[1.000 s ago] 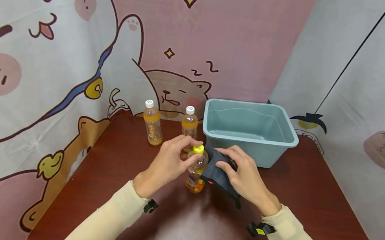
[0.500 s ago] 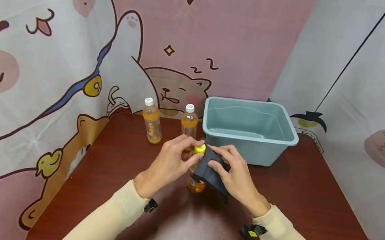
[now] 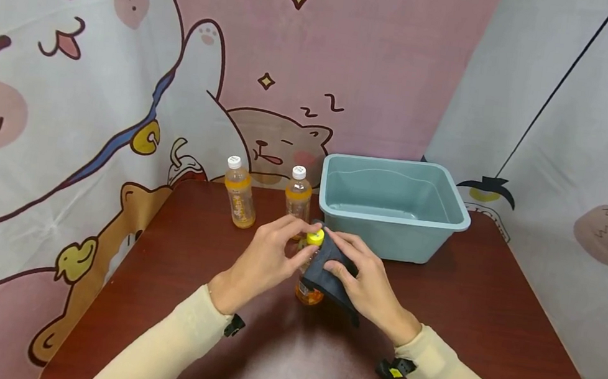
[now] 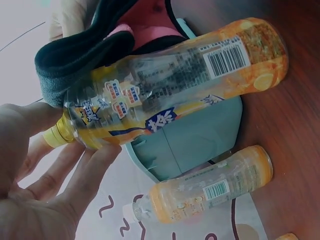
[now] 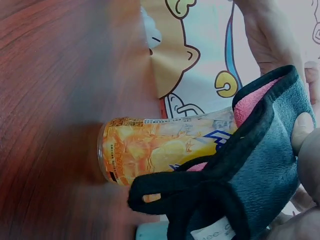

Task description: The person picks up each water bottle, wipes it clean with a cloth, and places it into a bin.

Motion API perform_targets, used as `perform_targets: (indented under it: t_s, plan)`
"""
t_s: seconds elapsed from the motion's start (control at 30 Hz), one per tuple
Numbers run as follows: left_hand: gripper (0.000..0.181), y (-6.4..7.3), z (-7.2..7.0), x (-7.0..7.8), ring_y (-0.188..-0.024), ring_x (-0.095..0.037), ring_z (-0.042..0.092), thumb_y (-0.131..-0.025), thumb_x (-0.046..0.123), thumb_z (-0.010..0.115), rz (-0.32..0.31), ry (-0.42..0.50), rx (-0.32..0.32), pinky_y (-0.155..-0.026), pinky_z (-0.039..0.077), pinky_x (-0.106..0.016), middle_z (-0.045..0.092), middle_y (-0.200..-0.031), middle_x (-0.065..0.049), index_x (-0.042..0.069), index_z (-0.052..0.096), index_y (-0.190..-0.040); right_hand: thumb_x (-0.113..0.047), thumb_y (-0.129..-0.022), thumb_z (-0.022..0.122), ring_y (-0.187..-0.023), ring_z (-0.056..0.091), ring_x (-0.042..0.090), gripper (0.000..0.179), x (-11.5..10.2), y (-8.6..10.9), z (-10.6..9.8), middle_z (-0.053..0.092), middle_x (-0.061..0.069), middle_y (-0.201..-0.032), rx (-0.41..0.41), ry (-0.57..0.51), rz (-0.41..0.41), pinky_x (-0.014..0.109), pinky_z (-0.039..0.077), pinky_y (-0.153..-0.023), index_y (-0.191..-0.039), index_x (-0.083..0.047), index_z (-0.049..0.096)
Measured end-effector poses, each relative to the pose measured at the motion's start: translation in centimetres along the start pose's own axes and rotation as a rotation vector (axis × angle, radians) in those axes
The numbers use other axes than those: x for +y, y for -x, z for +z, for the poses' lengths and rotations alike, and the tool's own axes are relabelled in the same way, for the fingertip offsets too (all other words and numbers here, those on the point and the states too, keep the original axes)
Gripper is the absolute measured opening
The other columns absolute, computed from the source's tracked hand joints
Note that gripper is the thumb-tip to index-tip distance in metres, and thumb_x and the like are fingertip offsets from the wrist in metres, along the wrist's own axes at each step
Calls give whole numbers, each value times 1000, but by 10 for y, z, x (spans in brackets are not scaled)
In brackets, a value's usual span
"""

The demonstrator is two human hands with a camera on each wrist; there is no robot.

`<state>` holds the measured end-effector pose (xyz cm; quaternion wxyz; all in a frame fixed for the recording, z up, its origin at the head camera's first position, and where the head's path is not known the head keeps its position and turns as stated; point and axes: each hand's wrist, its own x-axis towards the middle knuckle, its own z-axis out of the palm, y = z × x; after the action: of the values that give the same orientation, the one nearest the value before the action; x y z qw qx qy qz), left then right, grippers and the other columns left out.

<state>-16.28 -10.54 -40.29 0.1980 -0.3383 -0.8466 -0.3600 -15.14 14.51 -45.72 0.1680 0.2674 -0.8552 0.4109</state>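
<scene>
Near the middle of the table stands a clear drink bottle point(image 3: 309, 296) with a yellow cap point(image 3: 315, 237) and an orange printed label. My left hand point(image 3: 269, 251) holds it at the cap and neck, thumb and fingers round them in the left wrist view. A dark grey towel cloth point(image 3: 331, 270), pink on its inner side and edged in black, wraps over the bottle's right shoulder. With thumb and fingers, my right hand point(image 3: 369, 281) grips this cloth against the bottle. The cloth hides much of the bottle's upper body; a black loop point(image 5: 160, 187) hangs off its edge.
Two white-capped bottles stand behind: one bottle point(image 3: 241, 198) at the back left, another bottle point(image 3: 297, 202) just behind my left hand. A light blue-green plastic bin point(image 3: 388, 237) sits at the back right of the brown table point(image 3: 188, 264). A printed curtain point(image 3: 396, 69) hangs behind.
My right hand has moved left with the cloth, which now covers the bottle's right side instead of lying beside it. The left hand has stayed at the cap.
</scene>
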Motion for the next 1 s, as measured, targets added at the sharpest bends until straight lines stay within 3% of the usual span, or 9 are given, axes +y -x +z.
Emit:
perform_targets:
  t_s: [0.2, 0.37, 0.5, 0.67, 0.8, 1.0]
  plan:
    - [40, -2, -4, -3, -95, -20, 77, -101, 13, 94, 50, -25, -19, -82, 70, -29, 78, -127, -9, 7, 82, -139, -13, -98, 91, -132, 79, 27, 72, 0, -6, -5, 77, 6, -147, 20, 21, -40, 48, 69, -104, -165, -18, 67]
    - [38, -3, -5, -3, -100, -22, 79, -102, 11, 93, 69, -28, -26, -82, 72, -38, 75, -134, -10, 6, 82, -138, -18, -96, 95, -120, 82, 21, 67, -5, -12, -17, 81, 3, -135, -19, 62, -38, 40, 71, -95, -159, -15, 73]
    - [40, -2, -6, -2, -102, -23, 79, -101, 11, 94, 72, -50, -30, -83, 72, -37, 75, -135, -11, 6, 82, -139, -19, -95, 97, -103, 79, 17, 62, -10, -16, -25, 81, 6, -127, -75, 85, -10, 34, 69, -81, -154, -10, 77]
    - [41, -1, -7, -1, -107, -22, 81, -99, 10, 95, 83, -77, -38, -89, 73, -33, 76, -135, -10, 6, 82, -138, -13, -95, 97, -105, 82, 19, 48, -10, -17, -29, 83, 8, -125, -124, 84, 26, 37, 73, -86, -140, -6, 81]
    - [42, -2, -8, -1, -100, -23, 79, -98, 9, 96, 100, -91, -42, -82, 70, -29, 76, -134, -9, 6, 83, -137, -10, -94, 98, -104, 83, 19, 37, -4, -14, -26, 85, 7, -119, -163, 114, 48, 36, 72, -86, -128, -6, 84]
    - [45, -3, -10, 0, -91, -19, 75, -96, 10, 98, 107, -107, -60, -76, 65, -22, 77, -133, -9, 7, 82, -138, -11, -94, 98, -104, 84, 18, 33, 13, -7, -14, 87, 7, -119, -237, 149, 54, 33, 71, -85, -124, -5, 86]
